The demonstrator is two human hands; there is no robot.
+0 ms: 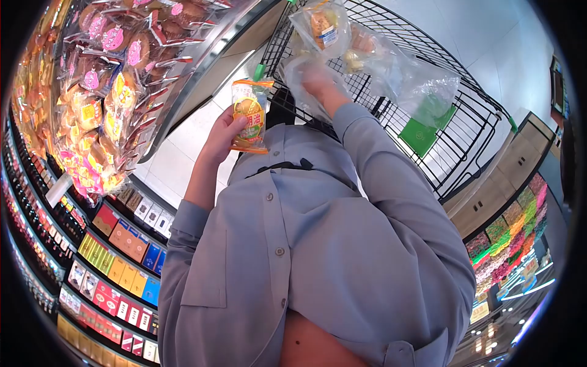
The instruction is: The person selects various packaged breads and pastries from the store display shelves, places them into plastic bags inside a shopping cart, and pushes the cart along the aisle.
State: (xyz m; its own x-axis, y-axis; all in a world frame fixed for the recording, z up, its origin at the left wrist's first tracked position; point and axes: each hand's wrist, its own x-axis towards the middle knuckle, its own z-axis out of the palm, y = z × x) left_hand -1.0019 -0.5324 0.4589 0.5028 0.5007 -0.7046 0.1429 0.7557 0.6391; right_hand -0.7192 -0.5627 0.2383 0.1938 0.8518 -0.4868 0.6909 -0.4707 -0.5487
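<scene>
My left hand [226, 131] is closed on a small packaged snack [249, 116] in a clear wrapper with yellow and orange printing, held upright in front of my body. Over the near side of the shopping cart [468, 131], my right hand [319, 81] is smeared by motion. Thin clear plastic bag [298, 76] film gathers around its fingers, which seem to grip it. Just beyond is another clear bag with a brown packaged item [324, 29] bearing a white label. More clear bags [391, 67] with pale contents lie in the black wire cart.
At the left, a display holds many wrapped pastries [113, 40] with pink and yellow labels. Below it, shelves carry rows of boxed goods [125, 275]. A green panel [426, 127] is on the cart. Wooden cabinets [520, 156] and colourful goods [513, 229] stand to the right.
</scene>
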